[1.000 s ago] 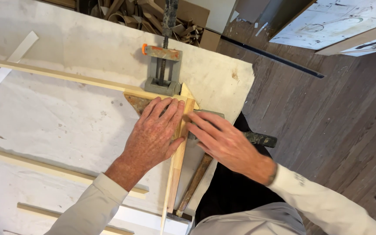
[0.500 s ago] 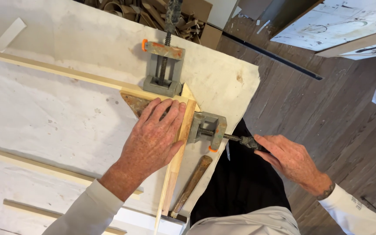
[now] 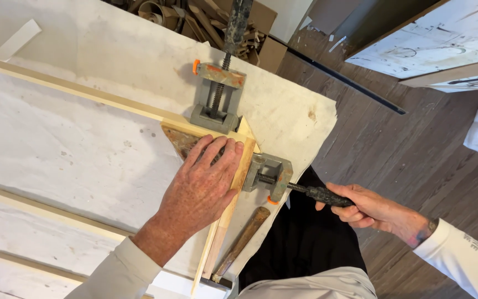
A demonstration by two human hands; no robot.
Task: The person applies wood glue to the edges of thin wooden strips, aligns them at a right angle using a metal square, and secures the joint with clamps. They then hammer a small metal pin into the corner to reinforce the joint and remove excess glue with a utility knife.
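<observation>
1. The tabletop is a pale, scuffed white board with small stains, its corner reaching out over a dark wood-plank floor.
2. A grey corner clamp sits at that corner, holding two light wooden strips at a right angle.
3. The left hand lies open and flat, pressing the joint and the nearer strip.
4. The right hand is closed around the clamp's dark screw handle, off the tabletop's edge.
5. A wooden-handled tool lies beside the nearer strip.
6. Cardboard scraps pile up beyond the far edge.
</observation>
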